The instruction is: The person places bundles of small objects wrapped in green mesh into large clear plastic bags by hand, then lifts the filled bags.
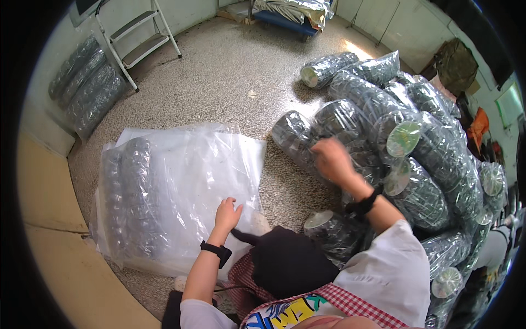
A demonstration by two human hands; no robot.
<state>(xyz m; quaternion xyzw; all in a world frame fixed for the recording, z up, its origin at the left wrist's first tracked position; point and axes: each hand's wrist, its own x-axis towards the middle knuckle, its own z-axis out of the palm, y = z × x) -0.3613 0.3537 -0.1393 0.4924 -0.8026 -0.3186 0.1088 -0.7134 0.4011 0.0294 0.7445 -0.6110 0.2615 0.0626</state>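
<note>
My left hand (228, 214) has its fingers apart and holds nothing. It is at the near right part of a large clear plastic bag (193, 177); I cannot tell whether it touches the film. Two long, dark, plastic-wrapped rolls (139, 197) lie side by side in the left part of this bag. White plastic sheets (257, 154) are spread beneath. My right hand (335, 161), blurred and with curled fingers, is over a dark wrapped roll (296, 137) at the near left edge of a pile. Whether it grips the wrapping is unclear.
Many similar rolls (444, 164) are heaped on my right, some with round labels on their ends. A filled bag (88, 86) leans on the left wall beside a step stool (141, 39). A blue cart (287, 22) with covered goods stands at the back on the speckled floor (213, 78).
</note>
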